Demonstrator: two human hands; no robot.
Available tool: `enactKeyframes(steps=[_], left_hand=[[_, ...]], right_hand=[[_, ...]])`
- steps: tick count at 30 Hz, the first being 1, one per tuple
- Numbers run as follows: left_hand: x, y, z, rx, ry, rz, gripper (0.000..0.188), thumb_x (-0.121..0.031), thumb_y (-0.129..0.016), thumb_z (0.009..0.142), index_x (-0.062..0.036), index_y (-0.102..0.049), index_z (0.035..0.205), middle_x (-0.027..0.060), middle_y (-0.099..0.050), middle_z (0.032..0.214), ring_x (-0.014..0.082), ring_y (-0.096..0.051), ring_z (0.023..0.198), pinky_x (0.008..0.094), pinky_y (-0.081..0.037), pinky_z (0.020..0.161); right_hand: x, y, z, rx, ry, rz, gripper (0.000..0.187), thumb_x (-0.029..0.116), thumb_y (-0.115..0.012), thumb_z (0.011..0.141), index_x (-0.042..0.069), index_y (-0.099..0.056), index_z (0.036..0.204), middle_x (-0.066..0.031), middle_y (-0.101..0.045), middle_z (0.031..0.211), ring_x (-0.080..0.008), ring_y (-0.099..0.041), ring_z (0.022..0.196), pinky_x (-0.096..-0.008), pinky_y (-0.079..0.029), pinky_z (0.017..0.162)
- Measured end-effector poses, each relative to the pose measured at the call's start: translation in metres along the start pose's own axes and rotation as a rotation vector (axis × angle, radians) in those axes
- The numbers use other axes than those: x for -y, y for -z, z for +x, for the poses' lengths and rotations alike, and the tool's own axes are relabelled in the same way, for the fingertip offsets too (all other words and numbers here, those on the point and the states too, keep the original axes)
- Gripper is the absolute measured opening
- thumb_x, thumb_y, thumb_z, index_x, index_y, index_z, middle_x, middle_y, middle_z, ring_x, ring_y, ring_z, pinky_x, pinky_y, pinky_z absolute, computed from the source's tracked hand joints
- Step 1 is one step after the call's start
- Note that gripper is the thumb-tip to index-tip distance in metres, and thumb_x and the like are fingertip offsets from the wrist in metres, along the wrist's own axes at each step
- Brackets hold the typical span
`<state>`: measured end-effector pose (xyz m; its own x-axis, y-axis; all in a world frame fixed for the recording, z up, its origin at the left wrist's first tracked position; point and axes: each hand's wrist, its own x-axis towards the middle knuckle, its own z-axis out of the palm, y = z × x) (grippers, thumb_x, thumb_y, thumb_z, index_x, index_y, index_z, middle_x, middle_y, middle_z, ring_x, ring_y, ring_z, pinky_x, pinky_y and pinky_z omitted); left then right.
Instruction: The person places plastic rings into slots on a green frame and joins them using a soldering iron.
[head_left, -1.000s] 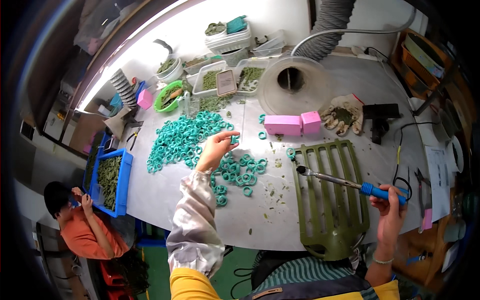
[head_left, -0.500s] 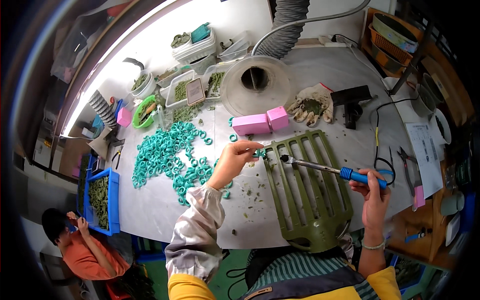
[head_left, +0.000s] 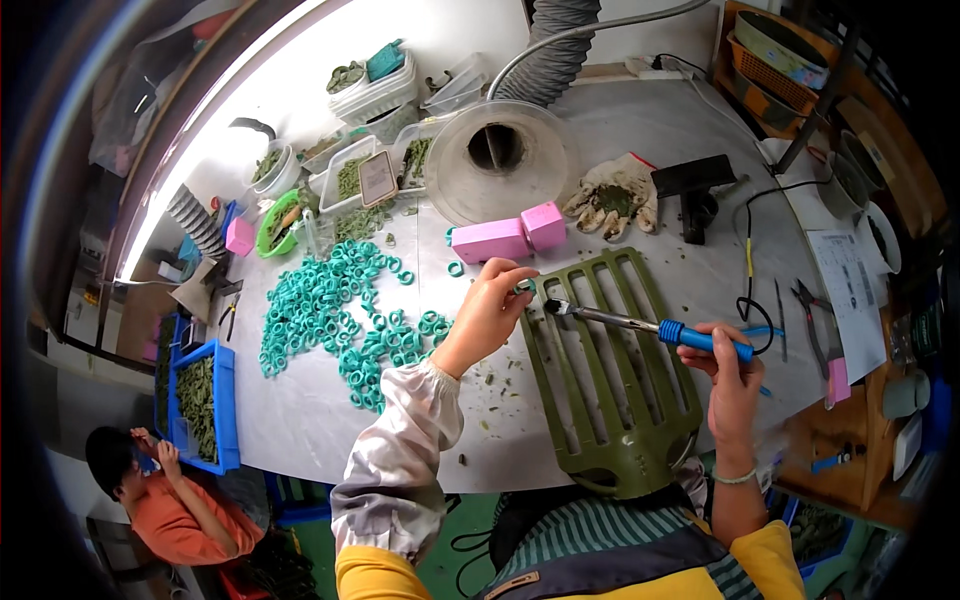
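Note:
My right hand [head_left: 728, 385] grips a soldering iron [head_left: 705, 340] by its blue handle. The iron's metal shaft points left, and its darkened tip is beside the fingers of my left hand [head_left: 483, 312]. Those fingers pinch a small teal ring [head_left: 525, 287], partly covered by the fingertips. Under both tools and hands lies an olive-green slotted rack [head_left: 622, 455], its near end against my lap. Left of my left hand, many teal rings [head_left: 325, 310] are heaped on the grey table, with a few scattered toward my wrist.
Two pink blocks [head_left: 490, 240], a clear round hood [head_left: 450, 170] and a stained glove [head_left: 618, 197] sit beyond the rack. A black stand [head_left: 695, 195] and pliers [head_left: 815, 320] lie to the right. A blue crate [head_left: 228, 405] holds green pieces, near a person in orange [head_left: 190, 510].
My right hand has moved left with the soldering iron, bringing its tip nearer the ring. My left hand has shifted slightly and still pinches the ring. The whole view has shifted a little.

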<state>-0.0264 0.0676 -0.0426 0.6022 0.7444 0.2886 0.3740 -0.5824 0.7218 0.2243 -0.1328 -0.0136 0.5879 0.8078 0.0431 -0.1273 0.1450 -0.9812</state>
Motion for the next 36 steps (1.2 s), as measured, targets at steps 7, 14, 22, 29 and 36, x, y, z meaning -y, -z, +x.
enactKeyframes(steps=[7, 14, 22, 29, 36], left_hand=[[0.001, -0.012, 0.012, 0.013, -0.124, 0.262, 0.031, -0.002, -0.068, 0.082, -0.0029, -0.065, 0.113, 0.0144, -0.068, 0.107, 0.0336, -0.061, 0.1, 0.0409, -0.05, 0.085], [0.007, -0.019, 0.017, 0.033, -0.128, 0.244, 0.028, 0.0, -0.069, 0.077, -0.002, -0.068, 0.105, 0.0128, -0.069, 0.103, 0.0346, -0.058, 0.099, 0.0421, -0.047, 0.088], [0.009, -0.013, 0.013, 0.056, -0.125, 0.236, 0.03, -0.008, -0.069, 0.083, -0.0031, -0.066, 0.112, 0.0153, -0.065, 0.117, 0.0351, -0.057, 0.108, 0.0413, -0.046, 0.094], [0.048, 0.095, -0.039, 0.002, 0.222, 0.526, 0.023, 0.01, -0.061, 0.072, -0.0046, -0.067, 0.089, 0.0132, -0.064, 0.092, 0.0339, -0.063, 0.091, 0.0395, -0.052, 0.08], [0.065, 0.093, -0.07, 0.028, 0.206, 0.372, 0.015, 0.004, -0.067, 0.076, -0.0022, -0.061, 0.089, 0.0127, -0.063, 0.089, 0.0306, -0.066, 0.076, 0.036, -0.053, 0.066]], right_hand=[[-0.01, -0.003, 0.002, -0.007, -0.017, 0.033, 0.027, 0.019, -0.053, 0.1, -0.005, -0.065, 0.102, -0.0132, -0.07, 0.086, -0.019, -0.071, 0.077, -0.0292, -0.06, 0.072], [-0.019, -0.011, 0.007, 0.017, 0.007, 0.06, 0.027, 0.018, -0.053, 0.1, -0.006, -0.064, 0.104, -0.0133, -0.07, 0.086, -0.0188, -0.071, 0.077, -0.0285, -0.06, 0.071], [0.008, -0.001, 0.001, -0.05, -0.017, -0.043, 0.027, 0.019, -0.054, 0.098, -0.005, -0.066, 0.096, -0.0126, -0.07, 0.08, -0.0179, -0.071, 0.071, -0.028, -0.06, 0.066], [0.012, 0.008, -0.002, -0.038, -0.037, 0.035, 0.027, 0.019, -0.054, 0.098, -0.005, -0.066, 0.097, -0.0118, -0.069, 0.079, -0.0184, -0.071, 0.069, -0.028, -0.06, 0.064], [0.015, 0.004, -0.004, -0.019, -0.054, 0.016, 0.028, 0.02, -0.054, 0.098, -0.005, -0.066, 0.098, -0.0119, -0.069, 0.08, -0.0183, -0.071, 0.07, -0.0281, -0.06, 0.065]])
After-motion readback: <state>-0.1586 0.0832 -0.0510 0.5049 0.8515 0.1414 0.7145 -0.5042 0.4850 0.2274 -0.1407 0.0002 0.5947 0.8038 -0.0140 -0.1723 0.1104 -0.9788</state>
